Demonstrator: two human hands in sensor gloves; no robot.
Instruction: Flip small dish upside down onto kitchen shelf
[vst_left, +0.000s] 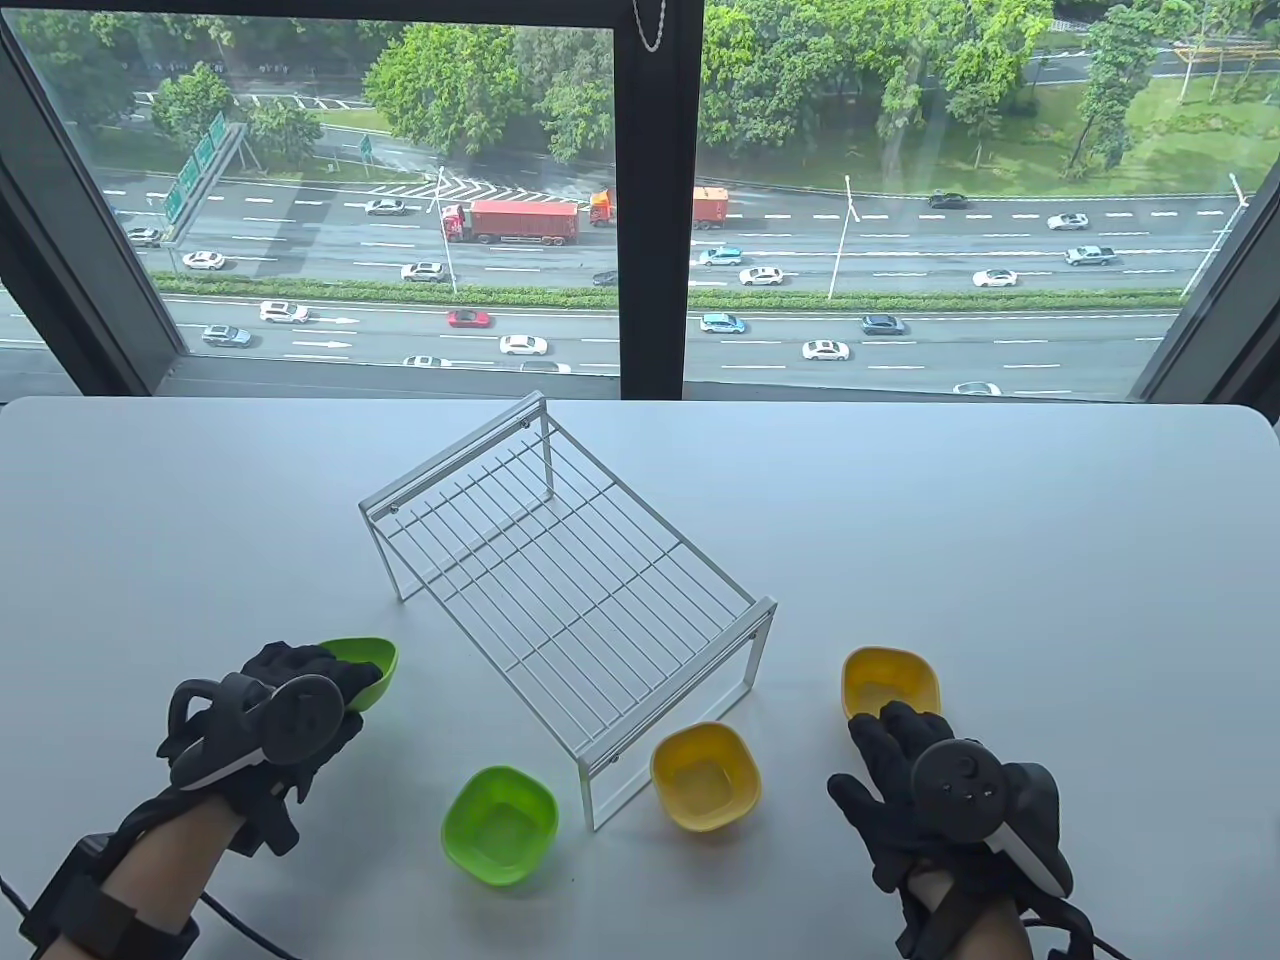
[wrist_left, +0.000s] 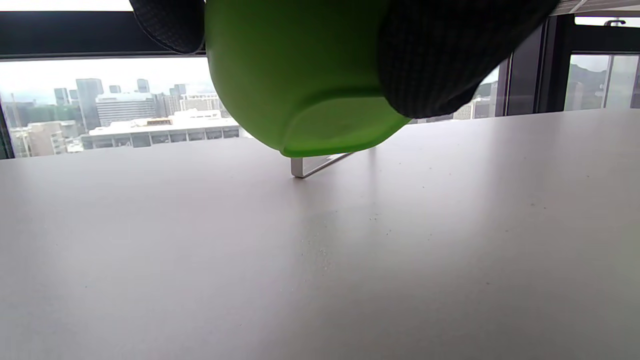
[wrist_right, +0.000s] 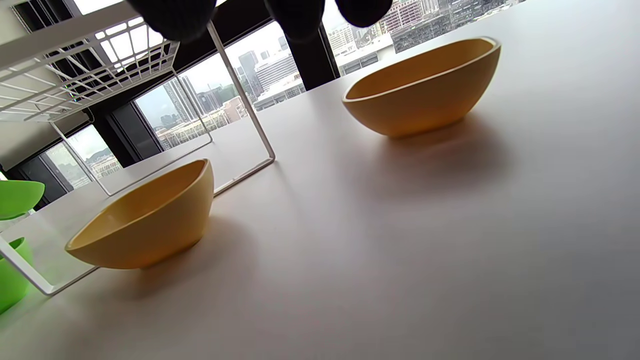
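A white wire kitchen shelf (vst_left: 560, 570) stands in the middle of the table. My left hand (vst_left: 300, 690) grips a small green dish (vst_left: 370, 668) and holds it tilted just above the table, left of the shelf; the left wrist view shows its underside (wrist_left: 300, 75) between my fingers (wrist_left: 440, 55). A second green dish (vst_left: 500, 825) sits upright in front of the shelf. Two yellow dishes sit upright: one (vst_left: 706, 776) by the shelf's near leg, one (vst_left: 890, 683) to the right. My right hand (vst_left: 895, 745) hovers open just in front of the right yellow dish (wrist_right: 425, 90), not touching it.
The shelf's near leg frame (wrist_right: 240, 115) stands between the two yellow dishes in the right wrist view. The white table (vst_left: 1000, 540) runs back to a window. Cables trail from both wrists at the front edge.
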